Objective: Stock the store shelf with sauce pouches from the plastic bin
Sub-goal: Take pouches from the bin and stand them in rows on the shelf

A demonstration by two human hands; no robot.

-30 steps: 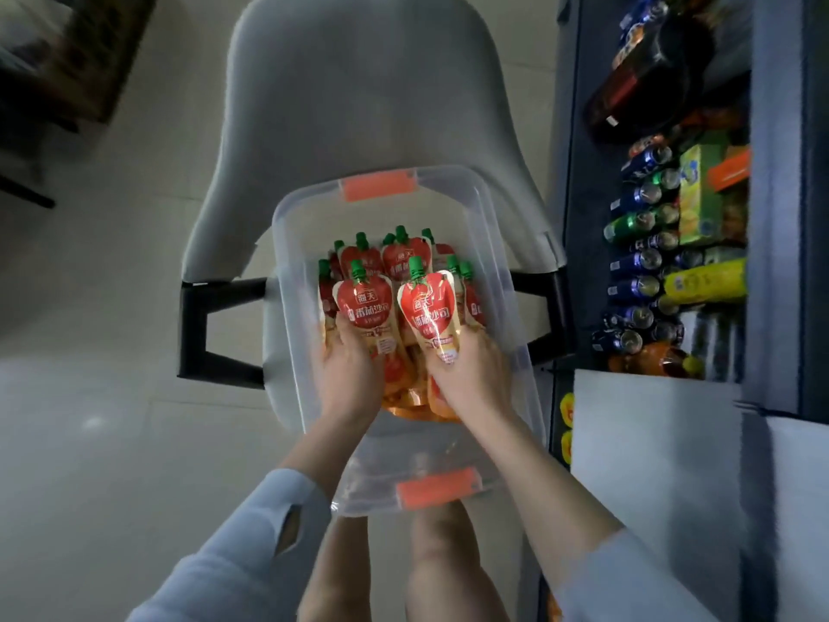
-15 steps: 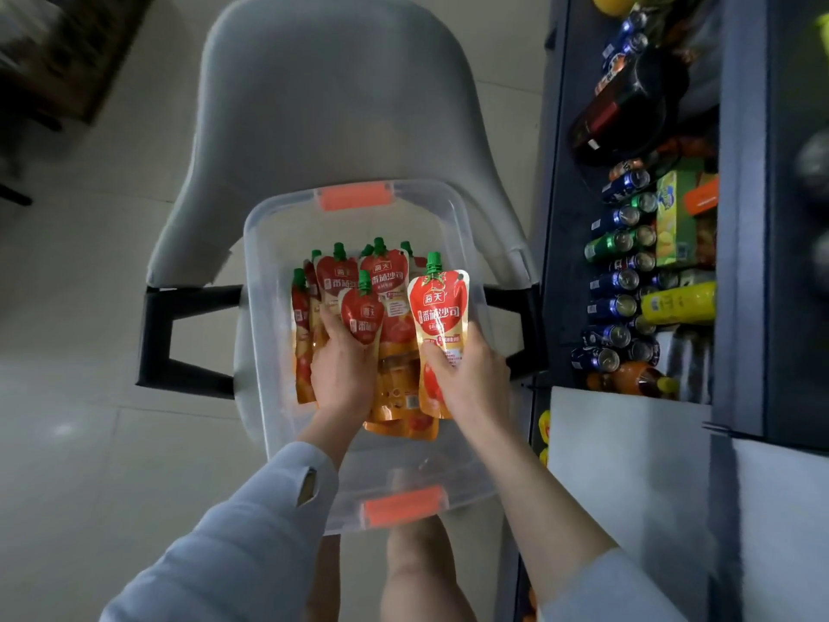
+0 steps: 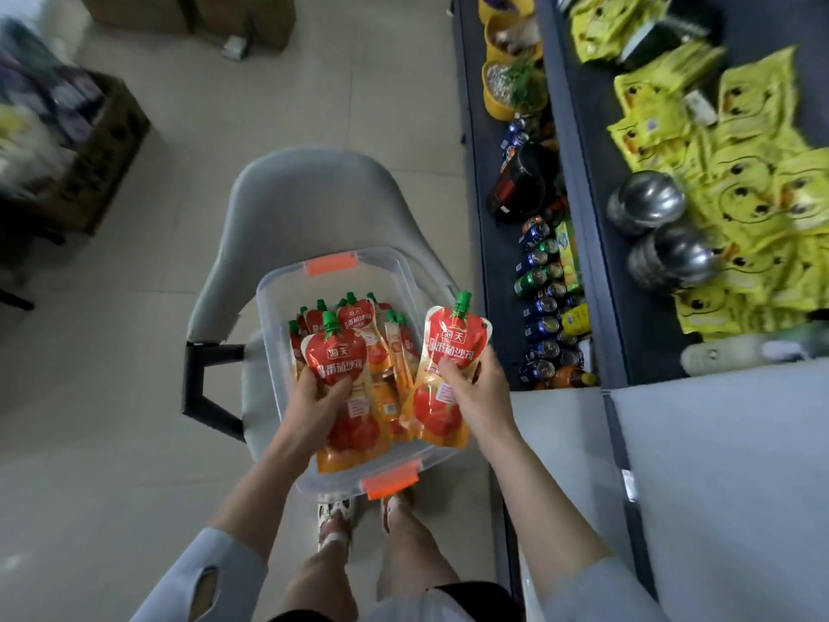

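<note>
A clear plastic bin [image 3: 278, 303] with orange latches rests on a grey chair [image 3: 309, 204] in front of me. Several red and orange sauce pouches [image 3: 381, 343] with green caps stand inside it. My left hand [image 3: 314, 401] grips one sauce pouch [image 3: 341, 361] lifted above the bin's near half. My right hand [image 3: 475, 388] holds a second sauce pouch [image 3: 453, 347] raised over the bin's right rim, towards the store shelf [image 3: 583, 244] on the right.
The dark shelf unit carries drink cans [image 3: 538, 285], a dark bottle [image 3: 516, 190] and yellow tubs [image 3: 507, 83] on its lower tier, and yellow snack bags [image 3: 753, 172] with steel pots [image 3: 646, 204] above. A grey-white shelf surface [image 3: 717, 464] lies near right. Cardboard boxes [image 3: 103, 154] stand on the floor left.
Both hands have lifted their pouches out of the pile; the right one has moved up and rightward past the bin's rim. My view has tilted up, showing more of the shelf.
</note>
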